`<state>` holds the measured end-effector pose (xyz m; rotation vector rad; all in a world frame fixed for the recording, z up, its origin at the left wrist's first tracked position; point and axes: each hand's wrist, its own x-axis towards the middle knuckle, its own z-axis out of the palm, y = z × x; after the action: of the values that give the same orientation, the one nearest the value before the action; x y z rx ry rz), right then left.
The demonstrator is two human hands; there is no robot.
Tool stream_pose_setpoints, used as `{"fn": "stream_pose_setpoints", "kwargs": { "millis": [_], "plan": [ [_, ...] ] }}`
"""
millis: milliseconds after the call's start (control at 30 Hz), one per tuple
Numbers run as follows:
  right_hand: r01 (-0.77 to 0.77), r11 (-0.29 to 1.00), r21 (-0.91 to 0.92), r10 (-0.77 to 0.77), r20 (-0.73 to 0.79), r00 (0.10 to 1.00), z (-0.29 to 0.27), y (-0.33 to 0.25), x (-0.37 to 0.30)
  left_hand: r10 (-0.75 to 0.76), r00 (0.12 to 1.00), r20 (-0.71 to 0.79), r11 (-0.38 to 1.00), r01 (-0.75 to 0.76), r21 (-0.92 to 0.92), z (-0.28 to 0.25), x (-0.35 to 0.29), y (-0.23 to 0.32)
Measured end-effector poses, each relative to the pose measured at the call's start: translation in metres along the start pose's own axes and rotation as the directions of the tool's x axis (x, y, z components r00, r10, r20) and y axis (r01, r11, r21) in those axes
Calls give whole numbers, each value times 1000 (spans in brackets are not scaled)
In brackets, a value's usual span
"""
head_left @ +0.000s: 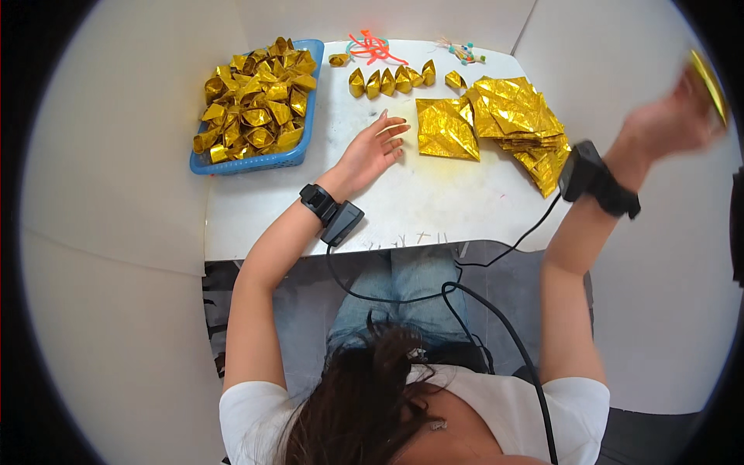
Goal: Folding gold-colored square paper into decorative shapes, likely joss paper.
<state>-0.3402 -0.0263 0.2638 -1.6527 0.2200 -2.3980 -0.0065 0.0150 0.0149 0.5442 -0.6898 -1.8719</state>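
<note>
My left hand [372, 155] rests on the white table with its fingers spread and nothing in them. Just right of its fingertips lies a square gold foil sheet [448, 129]. Raised off the table at the far right, my right hand [673, 116] is closed on a piece of gold foil [707, 87], seen nearly edge-on; the hand is a little blurred and its fingers partly hidden. Between the two hands, a fanned stack of gold foil sheets [515, 108] overlaps the single sheet. A row of folded gold foil ingots [388, 82] stands beyond my left hand.
A blue plastic basket [308, 116] heaped with folded gold ingots is at the table's left. Orange-red strings [373, 49] and a small beaded bundle [466, 53] lie at the back. Black cables [387, 299] run from my wrist devices across my lap. Pale walls enclose the table.
</note>
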Motion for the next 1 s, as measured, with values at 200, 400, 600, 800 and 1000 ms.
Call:
{"fn": "stream_pose_setpoints", "kwargs": {
  "millis": [200,400,600,800,1000],
  "plan": [
    [302,601,-740,637,671,378,35,38,-207,107,989,-105,994,-111,-25,-18,-9,-4],
    [268,585,-766,750,636,181,14,45,-233,156,983,-97,988,-154,36,-8,-8,-9],
    [328,542,-774,776,611,160,32,53,-233,181,980,-78,983,-176,58,-16,-6,-4],
    [-202,712,-673,702,679,214,29,67,-227,344,927,-147,914,-295,278,-2,-6,-2],
    [-944,255,-210,845,523,112,36,60,-203,474,877,-82,800,-390,455,-5,-7,4]
  ]
}}
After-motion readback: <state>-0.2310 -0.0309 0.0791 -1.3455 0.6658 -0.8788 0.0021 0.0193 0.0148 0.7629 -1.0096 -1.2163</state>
